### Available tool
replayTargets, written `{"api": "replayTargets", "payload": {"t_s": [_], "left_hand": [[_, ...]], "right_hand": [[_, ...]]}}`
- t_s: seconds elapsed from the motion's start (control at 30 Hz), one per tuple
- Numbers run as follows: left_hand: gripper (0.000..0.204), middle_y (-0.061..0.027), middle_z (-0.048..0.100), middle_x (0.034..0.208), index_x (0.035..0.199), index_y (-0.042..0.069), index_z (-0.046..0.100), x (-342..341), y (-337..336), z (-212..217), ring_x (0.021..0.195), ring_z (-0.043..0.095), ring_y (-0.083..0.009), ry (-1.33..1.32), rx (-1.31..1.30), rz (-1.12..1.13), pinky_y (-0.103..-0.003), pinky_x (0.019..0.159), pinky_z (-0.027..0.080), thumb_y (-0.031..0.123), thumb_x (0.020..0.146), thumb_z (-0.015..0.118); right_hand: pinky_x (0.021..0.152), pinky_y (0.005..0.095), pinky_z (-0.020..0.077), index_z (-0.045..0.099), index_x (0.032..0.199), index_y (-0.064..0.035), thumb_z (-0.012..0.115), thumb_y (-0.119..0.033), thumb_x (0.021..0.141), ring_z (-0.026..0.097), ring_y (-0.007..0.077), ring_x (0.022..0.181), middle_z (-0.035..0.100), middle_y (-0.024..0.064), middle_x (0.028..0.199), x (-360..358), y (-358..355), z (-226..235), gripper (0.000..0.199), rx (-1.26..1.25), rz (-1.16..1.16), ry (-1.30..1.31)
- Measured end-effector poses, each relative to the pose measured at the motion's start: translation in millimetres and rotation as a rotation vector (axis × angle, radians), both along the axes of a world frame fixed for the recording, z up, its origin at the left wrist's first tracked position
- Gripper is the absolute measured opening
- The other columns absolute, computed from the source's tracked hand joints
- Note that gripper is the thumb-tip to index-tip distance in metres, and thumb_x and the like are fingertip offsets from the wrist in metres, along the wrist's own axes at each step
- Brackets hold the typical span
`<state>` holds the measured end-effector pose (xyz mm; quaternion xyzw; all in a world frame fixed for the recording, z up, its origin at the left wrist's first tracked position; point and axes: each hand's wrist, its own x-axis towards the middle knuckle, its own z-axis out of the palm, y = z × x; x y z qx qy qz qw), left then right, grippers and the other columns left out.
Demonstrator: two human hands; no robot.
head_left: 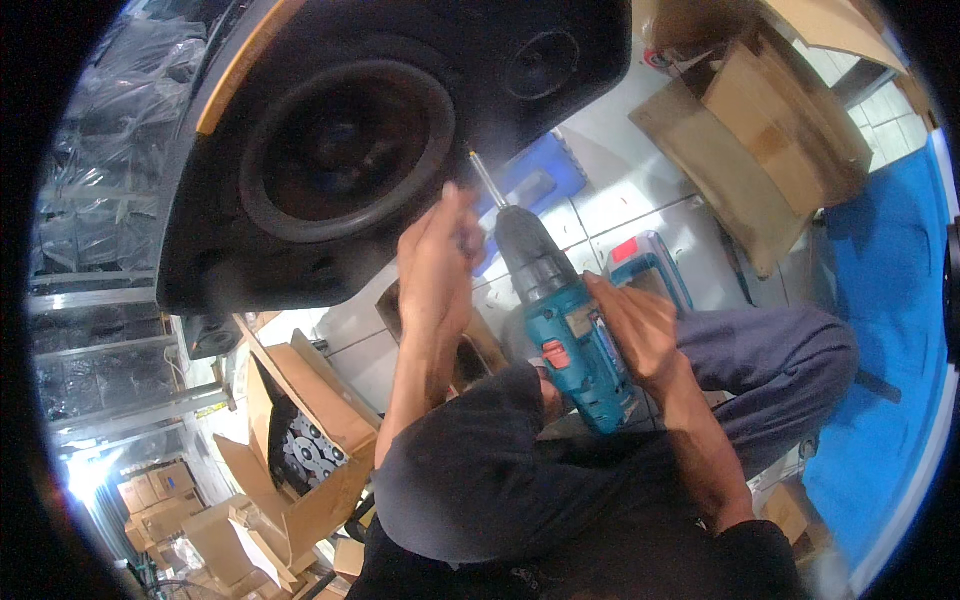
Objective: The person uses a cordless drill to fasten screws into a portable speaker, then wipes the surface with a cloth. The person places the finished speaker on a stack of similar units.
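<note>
Cordless drill, teal and black, is gripped at its handle by the right hand; bit tip meets the black speaker cabinet. Left hand closes loosely beside the chuck.

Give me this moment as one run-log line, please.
right hand: grips teal drill | left hand: steadies bit | bit tip: at black speaker cabinet

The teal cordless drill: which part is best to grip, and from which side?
Grip the drill by its teal handle below the motor body, coming from the person's right, as the right hand does. The bit points up-left at the black speaker cabinet, so the handle faces right. The left hand steadies near the chuck.
</note>
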<state>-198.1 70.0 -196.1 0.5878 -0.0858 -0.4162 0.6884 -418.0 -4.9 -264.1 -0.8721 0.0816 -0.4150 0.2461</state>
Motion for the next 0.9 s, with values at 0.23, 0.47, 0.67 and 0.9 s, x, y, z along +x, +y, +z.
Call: {"api": "replayTargets", "payload": {"t_s": [0.23,0.47,0.67,0.9], "left_hand": [[0.042,0.0056,0.035,0.056,0.071,0.009,0.059,19,53,135,0.046,0.028,-0.0073,-0.606,-0.137,0.133,-0.027,0.042,0.023,0.035,0.104,0.062],[0.057,-0.0193,0.066,0.062,0.076,-0.003,0.073,163,-58,250,0.059,0.064,-0.0193,-1.918,0.343,0.279,-0.043,0.062,0.048,0.048,0.099,0.062],[0.075,-0.0263,0.058,0.057,0.067,-0.006,0.069,191,-89,212,0.054,0.063,-0.0389,-2.146,0.546,0.088,-0.049,0.059,0.048,0.061,0.097,0.059],[0.072,-0.0247,0.05,0.05,0.064,-0.008,0.067,190,-84,209,0.04,0.05,-0.0283,-2.122,0.508,0.08,-0.045,0.049,0.041,0.058,0.094,0.067]], "right_hand": [[0.061,0.0374,0.0587,0.066,0.117,0.0136,0.07,-0.004,0.079,0.073,0.0286,0.073,0.074,0.0241,0.104,5,0,-6,0.042,-0.017,-0.038,-0.053],[0.063,0.0386,0.0594,0.062,0.125,0.0159,0.073,-0.004,0.078,0.074,0.0302,0.074,0.074,0.0265,0.108,5,2,-5,0.052,0.026,0.01,-0.083],[0.065,0.0378,0.0597,0.061,0.127,0.0162,0.072,-0.003,0.077,0.075,0.0292,0.078,0.073,0.0267,0.11,4,1,-7,0.054,0.034,0.011,-0.069],[0.064,0.0373,0.0599,0.063,0.125,0.0147,0.071,-0.001,0.078,0.075,0.029,0.077,0.074,0.0259,0.107,5,1,-13,0.051,0.019,-0.013,-0.088]]}}
